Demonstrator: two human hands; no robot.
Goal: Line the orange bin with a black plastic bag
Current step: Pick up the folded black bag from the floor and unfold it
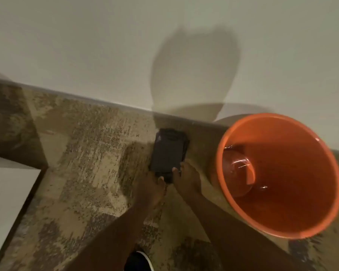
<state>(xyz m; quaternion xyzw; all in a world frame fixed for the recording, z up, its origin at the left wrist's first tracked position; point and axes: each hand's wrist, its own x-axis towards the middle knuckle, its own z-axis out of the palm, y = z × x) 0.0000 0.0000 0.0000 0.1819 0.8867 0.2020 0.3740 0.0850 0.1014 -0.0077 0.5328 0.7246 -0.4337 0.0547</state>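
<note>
A folded black plastic bag (168,153) lies flat on the patterned floor close to the wall. Both my hands reach down to its near edge. My left hand (152,184) touches the near-left corner, and my right hand (186,178) rests its fingers on the near-right corner. The frame is blurred, so I cannot tell how firmly either hand grips the bag. To the right stands the orange bin (321,167), upright and open, with a clear rounded object (238,173) inside against its left wall.
A white wall (106,45) runs behind the bag and bin. A white surface with a dark edge (8,192) juts in at the left. A dark shoe (138,261) shows at the bottom between my arms.
</note>
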